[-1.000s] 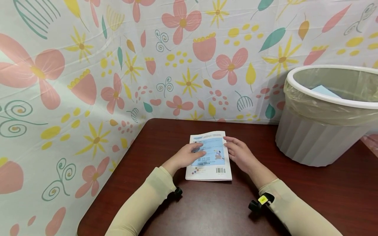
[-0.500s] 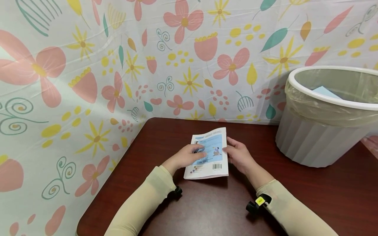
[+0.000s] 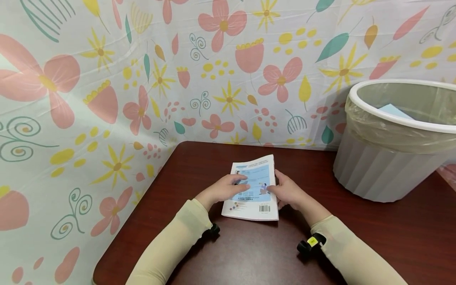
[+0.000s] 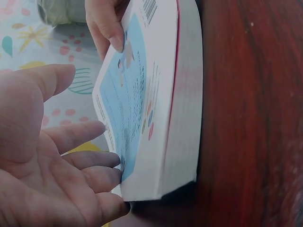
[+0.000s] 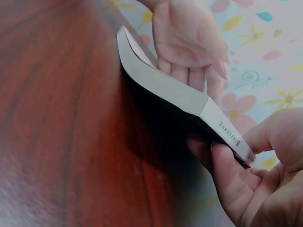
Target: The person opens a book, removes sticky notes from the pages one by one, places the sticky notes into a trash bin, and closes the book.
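Observation:
A paperback book (image 3: 257, 189) lies back cover up on the dark wooden table, its blue panel and barcode showing. My right hand (image 3: 290, 194) grips the right edge, thumb on the cover and fingers underneath. From the right wrist view, that hand (image 5: 272, 175) pinches the spine side, and this side of the book (image 5: 184, 97) is tilted up off the table over a dark shadow. My left hand (image 3: 225, 188) rests at the left side. In the left wrist view its spread, relaxed fingers (image 4: 102, 177) touch the book's edge, with the thumb apart from the cover.
A grey ribbed waste bin (image 3: 377, 170) with a clear liner stands on the table at the right. A light blue item (image 3: 395, 111) shows inside it. Flower-patterned cloth (image 3: 221, 79) hangs behind and along the left side of the table (image 3: 242, 253).
My right hand has gone from fingertips along the right edge to a grip with the thumb on the cover. That side of the book has lifted and tilted. The left hand has barely moved.

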`<state>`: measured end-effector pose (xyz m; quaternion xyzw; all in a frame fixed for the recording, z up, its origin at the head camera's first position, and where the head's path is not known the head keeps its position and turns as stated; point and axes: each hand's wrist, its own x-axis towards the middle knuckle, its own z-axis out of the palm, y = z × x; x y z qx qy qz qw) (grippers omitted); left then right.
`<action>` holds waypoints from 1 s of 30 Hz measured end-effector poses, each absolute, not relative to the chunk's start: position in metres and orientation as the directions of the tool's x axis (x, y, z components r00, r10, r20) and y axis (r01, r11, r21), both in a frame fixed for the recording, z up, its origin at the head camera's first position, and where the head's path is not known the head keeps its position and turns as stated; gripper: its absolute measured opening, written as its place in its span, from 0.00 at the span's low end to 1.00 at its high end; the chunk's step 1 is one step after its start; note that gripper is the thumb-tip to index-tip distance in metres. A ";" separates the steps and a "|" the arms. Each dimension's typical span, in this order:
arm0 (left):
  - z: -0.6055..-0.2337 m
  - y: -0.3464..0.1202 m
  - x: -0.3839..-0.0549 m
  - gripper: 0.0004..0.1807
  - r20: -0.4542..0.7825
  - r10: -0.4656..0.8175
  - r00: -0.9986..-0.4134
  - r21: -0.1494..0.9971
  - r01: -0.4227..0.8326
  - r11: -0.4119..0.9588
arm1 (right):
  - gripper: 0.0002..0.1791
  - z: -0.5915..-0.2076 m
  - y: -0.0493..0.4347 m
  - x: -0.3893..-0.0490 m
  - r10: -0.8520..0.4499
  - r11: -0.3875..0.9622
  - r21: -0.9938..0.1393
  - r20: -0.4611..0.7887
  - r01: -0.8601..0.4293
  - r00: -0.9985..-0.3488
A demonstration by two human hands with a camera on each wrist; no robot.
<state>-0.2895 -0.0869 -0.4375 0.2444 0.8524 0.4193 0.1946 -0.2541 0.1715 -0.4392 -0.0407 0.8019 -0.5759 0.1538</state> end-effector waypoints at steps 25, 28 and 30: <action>-0.435 -0.050 -0.257 0.31 -0.053 0.736 -0.675 0.821 0.391 0.417 | 0.40 -0.394 0.242 -0.233 -0.219 0.469 -0.882 -0.065 -0.047 -0.974; -0.434 -0.046 -0.250 0.32 -0.059 0.765 -0.641 0.823 0.403 0.400 | 0.39 -0.385 0.256 -0.226 -0.226 0.471 -0.879 -0.049 -0.065 -0.973; -0.433 -0.044 -0.248 0.32 -0.059 0.776 -0.628 0.810 0.424 0.405 | 0.39 -0.378 0.265 -0.221 -0.229 0.486 -0.870 -0.041 -0.077 -0.973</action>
